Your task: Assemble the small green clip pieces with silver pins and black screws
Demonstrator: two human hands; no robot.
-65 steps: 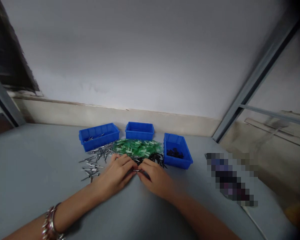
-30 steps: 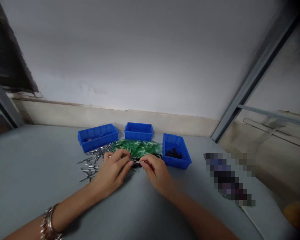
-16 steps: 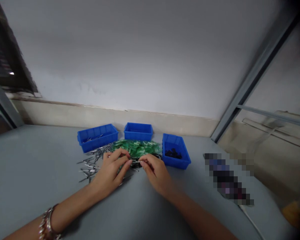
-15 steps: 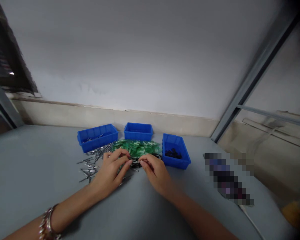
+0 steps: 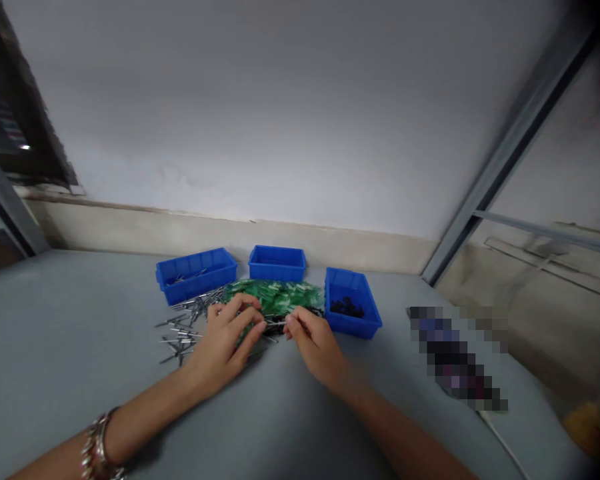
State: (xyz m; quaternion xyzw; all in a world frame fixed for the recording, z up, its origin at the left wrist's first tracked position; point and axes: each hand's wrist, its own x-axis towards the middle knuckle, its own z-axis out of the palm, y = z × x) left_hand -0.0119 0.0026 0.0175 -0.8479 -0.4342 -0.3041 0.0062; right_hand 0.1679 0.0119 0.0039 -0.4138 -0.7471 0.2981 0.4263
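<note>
My left hand (image 5: 226,337) is closed, thumb and fingertips pinching one end of a thin metal rod (image 5: 275,323). The other end is pinched by my right hand (image 5: 320,343), so the rod lies level between the two. Any small part on its ends is hidden by my fingers. Beside my left hand lies a loose heap of similar metal rods (image 5: 179,343). Just beyond both hands spreads a pile of green translucent plastic pieces (image 5: 285,295). Small black parts (image 5: 321,311) lie near my right fingers, partly covered by the hand.
Behind the piles stand a left blue bin (image 5: 200,288) with a few rods and a middle blue bin (image 5: 277,272). A right blue bin (image 5: 355,327) contains black parts. A blurred-out flat object (image 5: 455,360) with a white cable (image 5: 503,443) lies at right. A wall closes the table's back.
My right hand has shifted slightly to the right, its fingers closing more tightly at the rod's end. My left hand has barely moved. The bins and piles stay put.
</note>
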